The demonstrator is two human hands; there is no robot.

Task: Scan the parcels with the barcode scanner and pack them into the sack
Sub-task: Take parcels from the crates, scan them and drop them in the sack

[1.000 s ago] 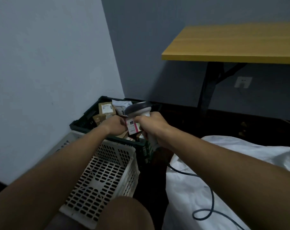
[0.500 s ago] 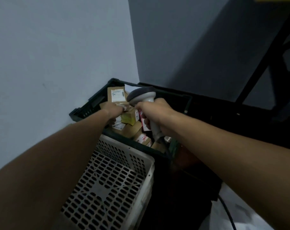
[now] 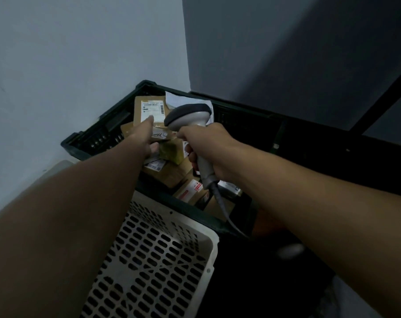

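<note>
Several cardboard parcels lie in a black crate (image 3: 103,125) in the corner. My left hand (image 3: 146,134) reaches into it. Its fingers lie over a small brown taped parcel (image 3: 164,135) and the thumb is under it. Behind that stands a larger brown box (image 3: 149,111) with a white label. My right hand (image 3: 208,148) grips the handle of the grey barcode scanner (image 3: 188,115), whose head hangs just right of the left fingers, over the parcels. The scanner cable (image 3: 227,214) drops over the crate's near rim. The sack is not clearly in view.
A white perforated basket (image 3: 162,260) stands against the crate's near side, under my left forearm. Walls close in at the left and behind. A dark table leg (image 3: 383,95) slants at the upper right. The floor at the right is dark.
The view has dropped and closed in on the crate. My left hand, which held a red-and-white parcel at the scanner, now reaches deeper onto a brown taped parcel. The right hand keeps the scanner.
</note>
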